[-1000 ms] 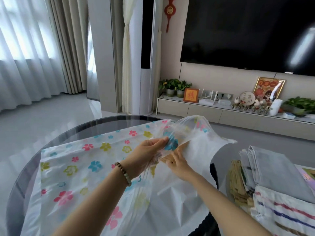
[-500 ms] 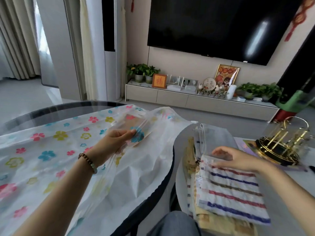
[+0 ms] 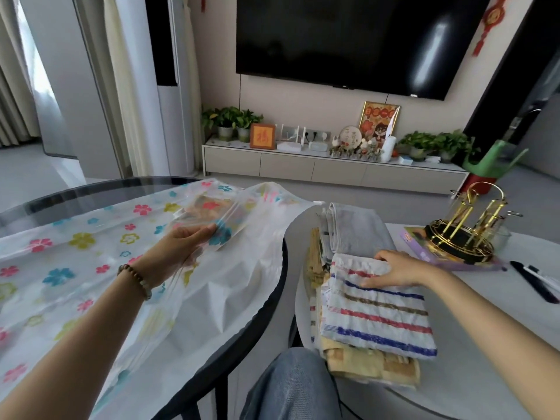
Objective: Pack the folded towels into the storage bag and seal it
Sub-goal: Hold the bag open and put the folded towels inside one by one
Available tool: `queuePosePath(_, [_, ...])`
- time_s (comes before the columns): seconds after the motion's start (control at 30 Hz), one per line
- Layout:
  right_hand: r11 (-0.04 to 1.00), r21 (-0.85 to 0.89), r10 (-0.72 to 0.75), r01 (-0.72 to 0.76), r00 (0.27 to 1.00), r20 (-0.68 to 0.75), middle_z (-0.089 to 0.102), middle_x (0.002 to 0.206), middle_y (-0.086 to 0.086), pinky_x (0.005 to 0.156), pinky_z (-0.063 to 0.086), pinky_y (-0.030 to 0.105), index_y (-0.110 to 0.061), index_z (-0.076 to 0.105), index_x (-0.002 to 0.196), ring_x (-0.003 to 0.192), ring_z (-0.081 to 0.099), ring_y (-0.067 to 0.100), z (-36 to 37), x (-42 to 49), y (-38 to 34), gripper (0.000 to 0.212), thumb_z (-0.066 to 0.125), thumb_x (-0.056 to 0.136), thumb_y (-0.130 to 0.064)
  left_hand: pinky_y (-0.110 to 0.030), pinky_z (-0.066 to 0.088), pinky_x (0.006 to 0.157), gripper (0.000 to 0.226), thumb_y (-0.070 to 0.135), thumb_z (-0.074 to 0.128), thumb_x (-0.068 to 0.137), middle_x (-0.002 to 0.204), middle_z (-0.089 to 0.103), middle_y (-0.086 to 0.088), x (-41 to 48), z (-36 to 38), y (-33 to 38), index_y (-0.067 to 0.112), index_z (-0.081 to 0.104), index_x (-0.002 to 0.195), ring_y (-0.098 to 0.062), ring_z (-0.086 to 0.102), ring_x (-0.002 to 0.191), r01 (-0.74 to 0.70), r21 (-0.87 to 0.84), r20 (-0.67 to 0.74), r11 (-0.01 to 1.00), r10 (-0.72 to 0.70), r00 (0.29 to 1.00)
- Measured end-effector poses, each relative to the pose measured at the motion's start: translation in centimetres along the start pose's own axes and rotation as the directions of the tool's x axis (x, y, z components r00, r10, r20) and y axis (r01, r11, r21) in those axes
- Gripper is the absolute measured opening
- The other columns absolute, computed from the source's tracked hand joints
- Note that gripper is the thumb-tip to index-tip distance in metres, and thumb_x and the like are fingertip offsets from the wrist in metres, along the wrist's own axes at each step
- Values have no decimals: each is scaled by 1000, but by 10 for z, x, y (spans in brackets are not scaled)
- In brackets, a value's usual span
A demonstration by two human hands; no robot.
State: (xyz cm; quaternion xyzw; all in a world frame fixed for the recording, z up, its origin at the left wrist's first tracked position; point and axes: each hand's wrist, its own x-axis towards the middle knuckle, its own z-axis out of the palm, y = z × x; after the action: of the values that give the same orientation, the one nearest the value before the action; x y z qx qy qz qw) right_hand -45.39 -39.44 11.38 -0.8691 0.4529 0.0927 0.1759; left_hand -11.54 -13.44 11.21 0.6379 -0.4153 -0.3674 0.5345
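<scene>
Two bare hands in view: left hand [image 3: 178, 250], right hand [image 3: 397, 269]. One translucent plastic storage bag printed with coloured flowers [image 3: 91, 256]. One stack of folded towels, exact number not tellable; on top, one white towel with red, blue and brown stripes [image 3: 375, 316], one grey folded towel [image 3: 357, 228] behind, one yellow-beige towel [image 3: 372, 365] beneath. Two round tables: one dark glass table [image 3: 266, 301], one pale grey table [image 3: 472, 374]. One gold wire rack [image 3: 466, 228].

A home living room: wall-mounted TV [image 3: 354, 40] above a low cabinet [image 3: 330, 171] with potted plants [image 3: 231, 121], framed pictures [image 3: 378, 119] and a router [image 3: 289, 140]; curtains [image 3: 121, 86] at left, red knot ornament [image 3: 488, 22] on wall.
</scene>
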Motion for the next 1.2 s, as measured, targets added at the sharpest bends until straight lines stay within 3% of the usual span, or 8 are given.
queuePosePath(0.3, [983, -43, -184, 178, 955, -232, 66, 112, -2, 83, 48, 35, -28, 61, 105, 103, 61, 20, -5, -23, -1, 34, 61, 81, -52, -20, 29, 69, 30, 53, 55, 74, 108, 44, -7, -6, -1, 6, 34, 75, 87, -20, 35, 96, 32, -46, -56, 998, -35, 998])
queuePosePath(0.4, [977, -137, -199, 166, 936, -289, 41, 147, -7, 101, 41, 32, -36, 41, 137, 131, 44, 17, -6, -43, -17, 59, 57, 84, -54, -20, 28, 66, 27, 52, 55, 74, 100, 45, -5, -11, 0, 13, 37, 76, 80, -13, 39, 78, 45, -53, -67, 998, -49, 997])
queuePosePath(0.53, [946, 72, -320, 316, 946, 57, 21, 144, -28, 110, 23, 28, -46, 30, 140, 136, 23, 1, 31, -78, -41, 84, 57, 65, -74, -19, 29, 63, 34, 43, 49, 86, 84, 48, 4, -14, 4, 16, 42, 74, 63, -8, 36, 68, 67, -72, -78, 995, -72, 994])
queuePosePath(0.7, [860, -374, -350, 346, 935, 60, -25, 151, -17, 113, -13, 33, -43, -8, 147, 137, -22, 3, 87, -71, -30, 104, 44, 66, -82, -6, 36, 41, 42, 38, 45, 92, 79, 45, 4, -21, 11, 17, 42, 73, 62, -9, 36, 65, 68, -78, -83, 995, -75, 994])
queuePosePath(0.87, [950, -135, -283, 281, 959, 3, 25, 156, -10, 114, 22, 31, -39, 25, 146, 142, 26, 12, 68, -73, -42, 69, 35, 82, -66, -17, 36, 56, 44, 36, 44, 93, 83, 48, 4, -27, 11, 21, 35, 75, 63, -9, 38, 68, 89, -67, -78, 994, -94, 993])
queuePosePath(0.97, [969, 159, -186, 188, 982, -31, 68, 103, 1, 75, 56, 23, -33, 59, 112, 90, 66, 17, 27, -78, -48, 35, 37, 93, -51, -29, 35, 77, 26, 35, 43, 94, 109, 50, 0, -27, 8, 26, 27, 64, 81, -16, 45, 95, 117, -86, -111, 989, -126, 986])
queuePosePath(1.1, [920, 346, -93, 183, 961, -260, 63, 64, -1, 57, 47, 22, -21, 61, 76, 61, 61, 15, -45, -88, -74, 39, 43, 91, -51, -32, 35, 92, 32, 35, 43, 94, 135, 45, -7, -23, -2, 31, 15, 58, 113, -26, 41, 126, 117, -88, -155, 989, -129, 980])
queuePosePath(1.2, [734, 667, -83, 128, 992, -100, 74, 71, 0, 62, 57, 25, -19, 68, 89, 64, 70, 15, -68, -88, -103, 37, 51, 88, -51, -29, 37, 90, 30, 34, 43, 95, 122, 54, -3, -25, -10, 41, 14, 60, 109, -26, 44, 123, 101, -91, -184, 991, -117, 976])
